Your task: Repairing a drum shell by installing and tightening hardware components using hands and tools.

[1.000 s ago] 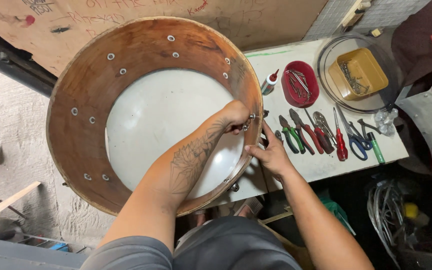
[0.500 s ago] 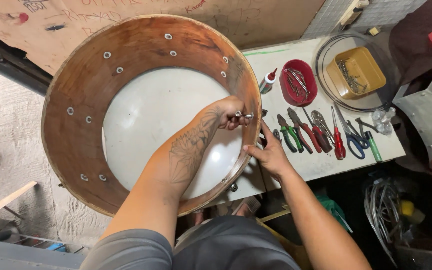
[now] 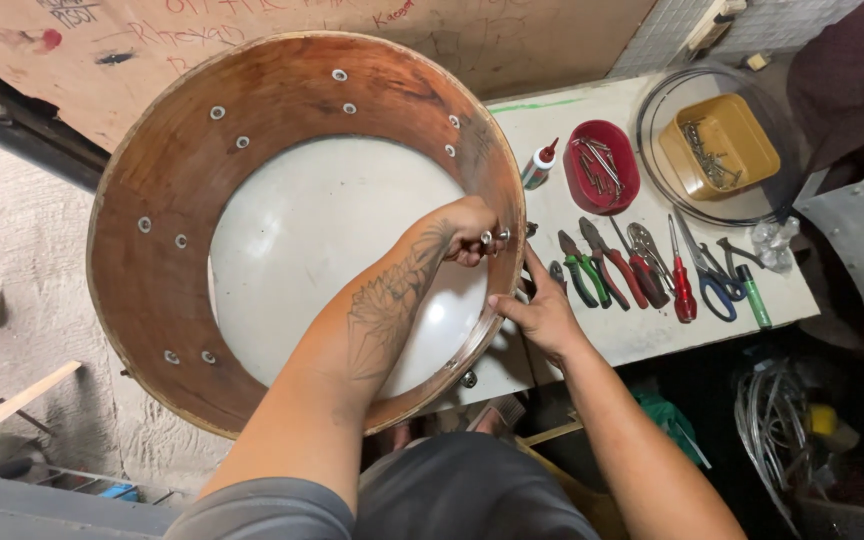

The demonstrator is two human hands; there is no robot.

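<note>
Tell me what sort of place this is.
Likely a small drum repair or instrument workshop: a wooden drum shell being worked on, a row of pliers on the white bench, and a red tray of screws.

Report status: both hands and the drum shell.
Left hand inside wooden drum shell, pinching small metal fitting at wall. Right hand braces shell's outer edge. Pliers lie on white table alongside.
</note>
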